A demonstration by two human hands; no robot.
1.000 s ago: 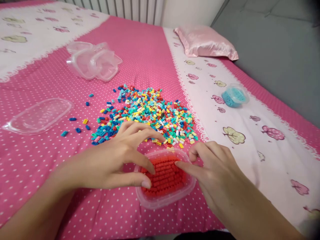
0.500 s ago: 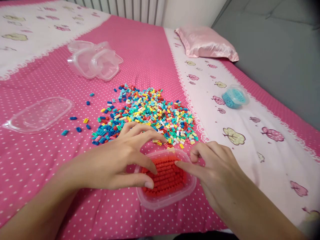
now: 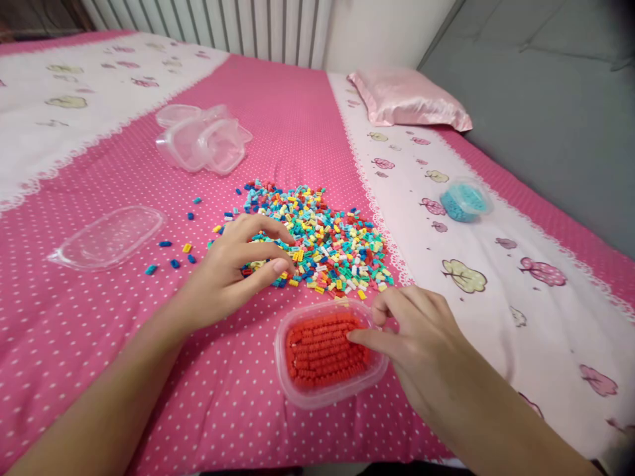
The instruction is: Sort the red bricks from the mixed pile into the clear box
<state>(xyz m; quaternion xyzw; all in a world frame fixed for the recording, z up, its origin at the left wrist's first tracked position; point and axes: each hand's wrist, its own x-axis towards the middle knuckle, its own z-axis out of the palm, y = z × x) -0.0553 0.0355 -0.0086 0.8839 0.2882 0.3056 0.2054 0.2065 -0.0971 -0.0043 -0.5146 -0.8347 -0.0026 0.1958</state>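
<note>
Bed (image 3: 292, 112) under a pink dotted cover with white printed bands carries everything. Loose pile of mixed bricks (image 3: 322, 228) spreads across the pink band, broader than anything near the hands. Just this side of it, close to the bed's near edge, sits the clear tub (image 3: 327, 398), upright, its long axis lying crosswise and the right end tipped slightly farther off. Left hand (image 3: 233, 261) is at the pile's near-left side, thumb and fingers curved toward one another above it; whether that grip pinches a brick cannot be told. Right hand (image 3: 421, 337) is the nearer to the tub, at its right end: one extended digit rests on the contents, the others curl beside the rim; whether this grip holds the wall cannot be told. Tub therefore lies nearer and to the right of the left grip, directly left of the right hand. Smallest: red bricks (image 3: 322, 350) in the tub, set in rows along its length, a small gap showing at the left.
</note>
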